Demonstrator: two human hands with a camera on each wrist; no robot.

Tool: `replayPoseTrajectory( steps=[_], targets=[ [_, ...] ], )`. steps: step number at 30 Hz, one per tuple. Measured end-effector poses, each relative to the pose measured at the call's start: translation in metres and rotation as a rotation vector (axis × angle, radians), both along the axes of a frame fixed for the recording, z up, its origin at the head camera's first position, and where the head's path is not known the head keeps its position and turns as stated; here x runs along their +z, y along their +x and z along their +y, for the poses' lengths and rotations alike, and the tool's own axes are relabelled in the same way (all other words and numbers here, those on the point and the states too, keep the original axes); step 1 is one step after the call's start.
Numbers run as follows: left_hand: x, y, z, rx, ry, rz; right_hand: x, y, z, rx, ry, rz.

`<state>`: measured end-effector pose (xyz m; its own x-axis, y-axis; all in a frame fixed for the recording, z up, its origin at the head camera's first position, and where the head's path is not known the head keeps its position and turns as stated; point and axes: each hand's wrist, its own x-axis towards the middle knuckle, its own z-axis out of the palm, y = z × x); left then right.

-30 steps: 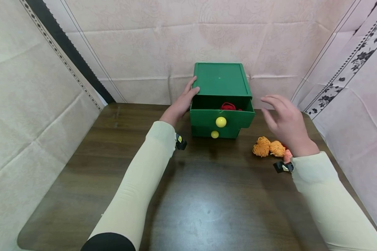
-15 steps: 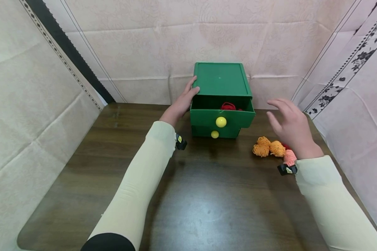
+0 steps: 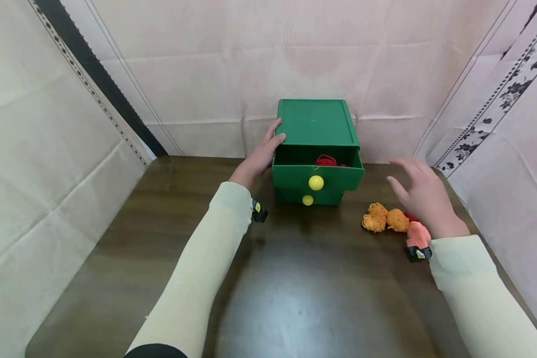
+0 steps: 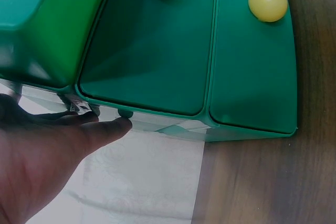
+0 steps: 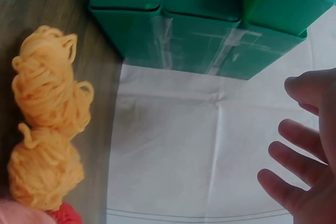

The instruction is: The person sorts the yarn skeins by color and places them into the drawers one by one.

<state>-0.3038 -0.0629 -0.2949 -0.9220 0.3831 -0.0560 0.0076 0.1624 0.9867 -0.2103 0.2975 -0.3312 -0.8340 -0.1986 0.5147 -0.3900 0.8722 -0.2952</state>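
A green drawer cabinet [image 3: 317,122] with yellow knobs stands at the back of the table. Its top drawer [image 3: 295,175] is pulled out and has red yarn [image 3: 325,160] inside. My left hand [image 3: 260,154] rests against the cabinet's left side, fingers extended along it, as the left wrist view also shows. To the right of the cabinet, my right hand [image 3: 427,196] hovers with spread, relaxed fingers and holds nothing. Below it lie orange yarn bundles [image 3: 397,220] and a pink yarn bundle [image 3: 418,234]. A bit of red yarn [image 5: 66,214] is partly hidden there.
The dark wooden table [image 3: 295,288] has pale cloth hanging behind it and at both sides. In the right wrist view, clear tape [image 5: 226,51] runs along the cabinet's side. Black wrist cameras [image 3: 259,211] sit on both wrists.
My right hand has drawn away from the open drawer toward the right, uncovering more of the pink yarn. The left hand stays on the cabinet. The head view has tilted slightly up.
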Motion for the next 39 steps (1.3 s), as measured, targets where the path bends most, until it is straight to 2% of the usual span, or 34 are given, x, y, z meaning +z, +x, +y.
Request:
replayPoseTrajectory(
  steps=[5,18,27,39],
  targets=[
    [-0.001,0.002,-0.001,0.014,0.028,-0.017,-0.006,-0.002,0.007,-0.017,0.013,-0.048],
    [-0.002,0.001,0.0,-0.015,0.042,-0.008,-0.018,-0.004,0.026,-0.087,0.029,-0.149],
    [-0.001,0.002,0.002,-0.012,0.03,-0.015,-0.027,-0.005,0.036,-0.09,0.029,-0.145],
    [-0.001,0.002,0.001,-0.011,0.009,-0.017,-0.034,-0.006,0.044,-0.105,0.043,-0.234]
  ],
)
